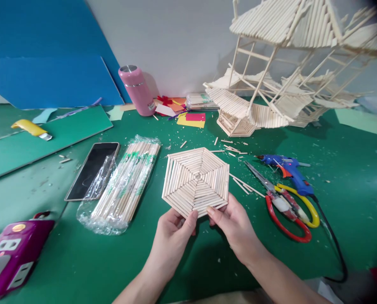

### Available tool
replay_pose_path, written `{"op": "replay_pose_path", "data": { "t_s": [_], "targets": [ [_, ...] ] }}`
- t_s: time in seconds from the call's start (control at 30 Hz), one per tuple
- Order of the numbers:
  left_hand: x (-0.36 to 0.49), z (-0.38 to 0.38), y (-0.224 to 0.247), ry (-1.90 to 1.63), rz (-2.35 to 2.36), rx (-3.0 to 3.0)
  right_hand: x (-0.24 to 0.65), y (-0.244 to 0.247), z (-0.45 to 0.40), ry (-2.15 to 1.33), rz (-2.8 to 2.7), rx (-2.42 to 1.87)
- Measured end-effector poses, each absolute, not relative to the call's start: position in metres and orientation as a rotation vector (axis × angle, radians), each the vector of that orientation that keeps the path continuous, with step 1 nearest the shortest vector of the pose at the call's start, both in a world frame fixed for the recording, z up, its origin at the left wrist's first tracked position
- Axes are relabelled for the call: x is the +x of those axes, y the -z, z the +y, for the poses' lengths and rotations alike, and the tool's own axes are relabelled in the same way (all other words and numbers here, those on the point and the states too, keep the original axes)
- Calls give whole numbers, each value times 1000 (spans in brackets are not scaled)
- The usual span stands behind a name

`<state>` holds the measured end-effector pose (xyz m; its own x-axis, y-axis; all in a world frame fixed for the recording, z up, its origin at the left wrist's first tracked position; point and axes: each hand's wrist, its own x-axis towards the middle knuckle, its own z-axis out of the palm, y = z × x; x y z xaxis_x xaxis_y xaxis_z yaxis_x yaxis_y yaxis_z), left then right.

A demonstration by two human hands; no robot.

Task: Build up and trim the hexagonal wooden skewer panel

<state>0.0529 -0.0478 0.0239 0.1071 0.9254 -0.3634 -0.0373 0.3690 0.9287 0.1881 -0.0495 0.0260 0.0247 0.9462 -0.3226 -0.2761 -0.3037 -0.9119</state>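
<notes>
The biggest thing is the green table [64, 257]. It has wood crumbs on it, so a piece laid down there might rock a bit.

Next is the big stick house [270, 25] at the back right. It looks thin and easy to snap, so both arms are best well away from it.

The bag of sticks [126, 181] lies on the left. The scissors [283, 198] lie on the right, so a wide swing that way could bump them.

The six-sided stick panel [196, 181] is in the middle, right in front of the person. A few dark gaps show between its sticks, so a soft grip seems best. A hard squeeze could crack a stick.

The blue glue gun [291, 169] lies just behind the scissors, with a tiny light on it. It may be hot, so its tip is no place for fingers.

The left hand [173, 232] is closed in a pinch, with its thumb on top and its fingers tucked under the near edge. The right hand [235, 226] does the same, near it. Both hold only the panel. Nothing holds the far side, so hands set wider apart may be steadier.

The smallest are cut stick bits [231, 148] past the panel's far edge. They should not get caught under it.
</notes>
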Motion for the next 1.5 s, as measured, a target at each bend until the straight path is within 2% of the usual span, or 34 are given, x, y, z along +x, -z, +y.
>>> {"op": "replay_pose_path", "data": {
  "t_s": [0.3, 0.7, 1.5],
  "targets": [
    [55, -47, -31, -903, 1046, 755, 191, -33, -51, -1605, -790, -1084],
    [58, -54, -28, -918, 1117, 855, 197, -40, -50, -1751, -755, -941],
    [58, -54, -23, -980, 1106, 952, 197, -41, -51, -1743, -850, -983]
  ]
}}
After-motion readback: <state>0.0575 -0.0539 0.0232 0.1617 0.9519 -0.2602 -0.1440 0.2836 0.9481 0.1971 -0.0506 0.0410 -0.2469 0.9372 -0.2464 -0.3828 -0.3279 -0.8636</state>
